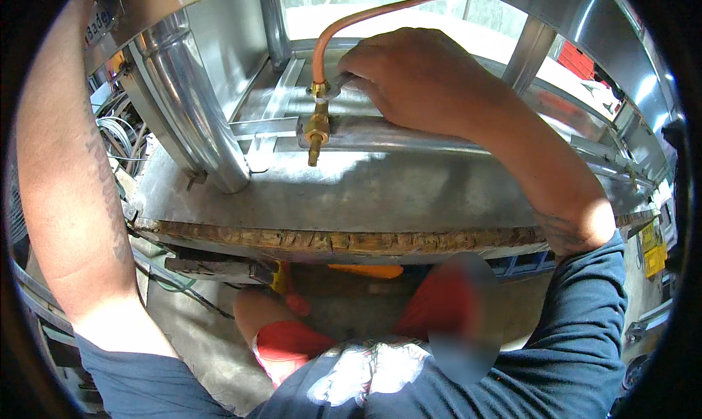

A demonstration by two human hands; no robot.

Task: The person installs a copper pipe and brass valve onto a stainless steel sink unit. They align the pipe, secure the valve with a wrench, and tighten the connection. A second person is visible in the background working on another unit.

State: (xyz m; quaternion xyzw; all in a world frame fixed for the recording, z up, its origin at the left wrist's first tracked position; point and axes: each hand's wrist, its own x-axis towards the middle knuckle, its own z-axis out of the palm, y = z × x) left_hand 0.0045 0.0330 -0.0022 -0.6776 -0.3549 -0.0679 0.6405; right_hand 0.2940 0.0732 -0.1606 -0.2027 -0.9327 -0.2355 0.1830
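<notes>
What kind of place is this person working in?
Probably a metal fabrication or repair workshop. A sheet-metal frame sits on a rough-edged workbench, a copper tube runs into a brass fitting, and the right hand turns a wrench.

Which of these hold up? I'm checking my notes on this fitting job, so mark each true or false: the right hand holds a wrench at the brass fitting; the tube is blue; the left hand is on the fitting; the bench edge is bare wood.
1. The right hand holds a wrench at the brass fitting: true.
2. The tube is blue: false, it is copper-orange.
3. The left hand is on the fitting: false, only the left forearm shows, its hand out of view.
4. The bench edge is bare wood: true, rough and chipped.
</notes>
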